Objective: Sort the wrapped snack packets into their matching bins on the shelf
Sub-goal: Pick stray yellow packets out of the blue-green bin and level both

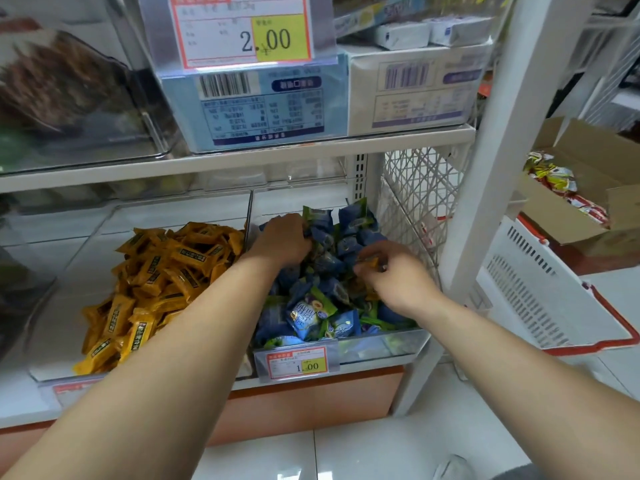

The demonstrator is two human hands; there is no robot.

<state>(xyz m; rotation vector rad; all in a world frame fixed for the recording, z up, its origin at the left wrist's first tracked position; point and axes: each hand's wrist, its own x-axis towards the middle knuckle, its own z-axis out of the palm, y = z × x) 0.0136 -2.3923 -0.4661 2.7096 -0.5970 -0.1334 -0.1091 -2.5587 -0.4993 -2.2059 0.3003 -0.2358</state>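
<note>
Mid-sort. The left bin (62,292) shows only orange packets (159,271); the right bin (381,344) holds mostly blue-green packets (322,306). Right hand (398,280) pinches a stray orange packet (370,263), small and glossy, just above the blue pile. Left hand (282,242) digs into the blue-green packets, grip unclear. More strays may be buried.

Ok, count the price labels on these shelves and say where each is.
3. The 2.00 label on the upper clear bin; the 1.00 label on the blue-packet bin front; a third label, partly behind the left forearm, under the yellow-packet bin. More may be hidden.
</note>
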